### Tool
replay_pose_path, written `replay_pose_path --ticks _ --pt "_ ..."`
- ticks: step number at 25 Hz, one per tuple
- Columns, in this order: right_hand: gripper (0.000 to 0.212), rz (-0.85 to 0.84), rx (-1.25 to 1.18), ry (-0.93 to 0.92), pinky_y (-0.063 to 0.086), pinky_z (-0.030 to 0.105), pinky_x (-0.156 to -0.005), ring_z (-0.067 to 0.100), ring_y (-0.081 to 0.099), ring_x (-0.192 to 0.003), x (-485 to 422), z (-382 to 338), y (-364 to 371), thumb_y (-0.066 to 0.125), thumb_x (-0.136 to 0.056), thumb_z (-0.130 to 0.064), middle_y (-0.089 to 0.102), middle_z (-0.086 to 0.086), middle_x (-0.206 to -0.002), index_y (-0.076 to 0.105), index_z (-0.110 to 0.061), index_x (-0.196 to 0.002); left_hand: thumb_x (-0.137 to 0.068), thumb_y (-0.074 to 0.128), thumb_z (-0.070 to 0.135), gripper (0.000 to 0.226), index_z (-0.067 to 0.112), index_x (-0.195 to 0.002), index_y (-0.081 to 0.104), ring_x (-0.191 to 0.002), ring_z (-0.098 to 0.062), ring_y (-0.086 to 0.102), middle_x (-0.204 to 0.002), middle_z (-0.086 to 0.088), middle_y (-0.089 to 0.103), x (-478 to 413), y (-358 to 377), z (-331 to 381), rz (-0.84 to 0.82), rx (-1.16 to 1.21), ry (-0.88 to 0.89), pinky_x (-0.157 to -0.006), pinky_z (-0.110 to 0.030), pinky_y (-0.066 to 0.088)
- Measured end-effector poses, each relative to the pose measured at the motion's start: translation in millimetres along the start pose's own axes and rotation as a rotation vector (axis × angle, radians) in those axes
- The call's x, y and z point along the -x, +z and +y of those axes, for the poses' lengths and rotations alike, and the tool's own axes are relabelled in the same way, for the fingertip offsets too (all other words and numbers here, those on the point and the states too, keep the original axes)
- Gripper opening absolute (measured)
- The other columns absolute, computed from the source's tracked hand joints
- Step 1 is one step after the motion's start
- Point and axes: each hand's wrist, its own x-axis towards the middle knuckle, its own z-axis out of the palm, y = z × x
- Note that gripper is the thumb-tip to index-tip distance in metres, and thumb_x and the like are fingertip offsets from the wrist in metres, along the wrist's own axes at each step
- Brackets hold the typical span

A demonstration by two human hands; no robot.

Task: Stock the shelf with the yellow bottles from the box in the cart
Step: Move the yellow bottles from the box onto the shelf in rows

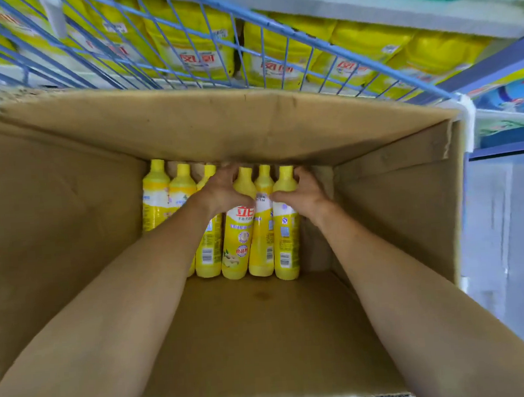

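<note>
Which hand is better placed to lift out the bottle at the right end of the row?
Probably the right hand: it already wraps that end bottle near the neck. The left hand sits further left in the box, on other bottles.

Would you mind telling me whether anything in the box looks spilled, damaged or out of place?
One small thing: a dark stain marks the cardboard box floor in front of the yellow bottles, though it is unclear whether it is wet. The bottles stand upright and capped under the left hand and right hand.
</note>
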Motion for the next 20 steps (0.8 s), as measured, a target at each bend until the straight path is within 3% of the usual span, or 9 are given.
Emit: replay_pose_path --ticks 3,6,9,11,13,15,17,19,20 --pt "0.052 0.013 0.008 -0.122 0.044 0.021 -0.076 0.015 0.065 -0.096 30.3 -9.6 -6.5 0.093 -0.068 -0.033 0.068 -0.006 -0.101 0.064 -0.019 -0.110 -0.052 0.091 0.026 0.079 0.019 -0.123 0.058 -0.111 -0.018 0.065 -0.116 0.001 0.069 26.8 2.2 -0.3 0.050 0.066 0.078 -0.097 -0.043 0.055" --pt "0.051 0.001 0.094 -0.271 0.050 0.030 -0.082 0.019 0.065 -0.095 71.3 -34.2 -29.3 0.094 -0.062 -0.045 0.073 -0.002 -0.098 0.069 -0.024 -0.102 -0.049 0.090 0.029 0.082 0.031 -0.125 0.057 -0.110 -0.019 0.067 -0.115 0.002 0.070 70.2 -7.9 20.4 0.041 0.055 0.194 -0.095 -0.046 0.056" --pt "0.056 0.067 0.107 -0.371 0.047 0.033 -0.079 0.025 0.064 -0.090 107.1 -77.3 -66.4 0.092 -0.063 -0.044 0.072 0.005 -0.095 0.071 -0.012 -0.103 -0.050 0.093 0.031 0.087 0.014 -0.127 0.058 -0.106 -0.025 0.064 -0.113 -0.001 0.065 111.8 -38.1 67.8 0.085 0.023 0.247 -0.094 -0.036 0.052" --pt "0.061 0.116 0.035 -0.464 0.051 0.037 -0.078 0.024 0.066 -0.087 135.4 -109.2 -97.7 0.089 -0.057 -0.054 0.072 0.004 -0.091 0.070 -0.011 -0.097 -0.044 0.091 0.039 0.094 0.012 -0.127 0.056 -0.109 -0.031 0.064 -0.116 -0.008 0.068 143.3 -67.0 105.0 0.100 0.081 0.315 -0.091 -0.041 0.053" --pt "0.053 0.130 -0.016 -0.551 0.054 0.041 -0.077 0.021 0.066 -0.085 164.9 -141.3 -131.7 0.093 -0.059 -0.046 0.072 0.003 -0.089 0.069 -0.012 -0.092 -0.046 0.093 0.031 0.088 0.014 -0.125 0.057 -0.103 -0.025 0.066 -0.112 -0.008 0.070 179.1 -95.8 141.1 0.133 0.127 0.384 -0.090 -0.041 0.055" --pt "0.044 0.143 -0.044 -0.635 0.055 0.041 -0.076 0.014 0.061 -0.081 197.4 -174.9 -164.7 0.097 -0.061 -0.035 0.070 0.000 -0.086 0.069 -0.017 -0.091 -0.055 0.095 0.012 0.070 0.014 -0.114 0.058 -0.097 -0.019 0.064 -0.104 -0.007 0.069 217.7 -122.6 177.7 0.170 0.129 0.462 -0.083 -0.030 0.056" --pt "0.054 0.189 -0.072 -0.707 0.058 0.047 -0.078 0.015 0.064 -0.081 234.6 -208.3 -196.7 0.096 -0.057 -0.044 0.074 0.002 -0.090 0.070 -0.016 -0.096 -0.065 0.091 -0.001 0.058 0.012 -0.112 0.058 -0.096 -0.011 0.067 -0.105 -0.004 0.070 256.1 -145.7 213.5 0.194 0.125 0.561 -0.082 -0.028 0.057" --pt "0.068 0.217 -0.125 -0.796 0.058 0.052 -0.077 0.020 0.067 -0.084 263.4 -235.3 -225.0 0.092 -0.051 -0.058 0.075 0.007 -0.093 0.069 -0.014 -0.098 -0.071 0.088 -0.001 0.054 0.009 -0.115 0.058 -0.093 0.000 0.068 -0.107 -0.002 0.070 297.2 -165.7 251.7 0.214 0.118 0.641 -0.080 -0.029 0.059" --pt "0.070 0.239 -0.141 -0.828 0.058 0.053 -0.075 0.020 0.066 -0.081 277.4 -245.3 -238.0 0.091 -0.049 -0.061 0.074 0.009 -0.091 0.069 -0.014 -0.096 -0.072 0.087 -0.001 0.052 0.008 -0.114 0.059 -0.093 -0.002 0.069 -0.108 -0.004 0.071 316.0 -174.1 268.7 0.238 0.113 0.687 -0.078 -0.030 0.059"
